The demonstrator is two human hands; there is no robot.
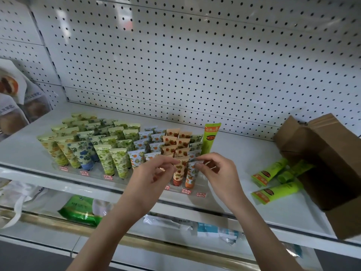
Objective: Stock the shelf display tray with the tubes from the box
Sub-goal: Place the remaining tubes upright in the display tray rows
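Observation:
A clear display tray [175,189] on the white shelf holds rows of upright patterned tubes [109,141]. One bright green tube [210,138] stands upright at the tray's back right. My left hand [154,173] pinches the top of a front-row orange-leaf tube [178,173]. My right hand [218,171] pinches the top of the neighbouring tube with an orange cap [191,176]. Several bright green tubes [271,173] lie flat on the shelf beside the open brown cardboard box [322,157] at the right.
A white pegboard wall [175,65] backs the shelf. Packaged pastries [13,106] stand at the far left. The lower shelf carries a green packet [80,210] and other packets [211,229]. Bare shelf lies between the tray and the box.

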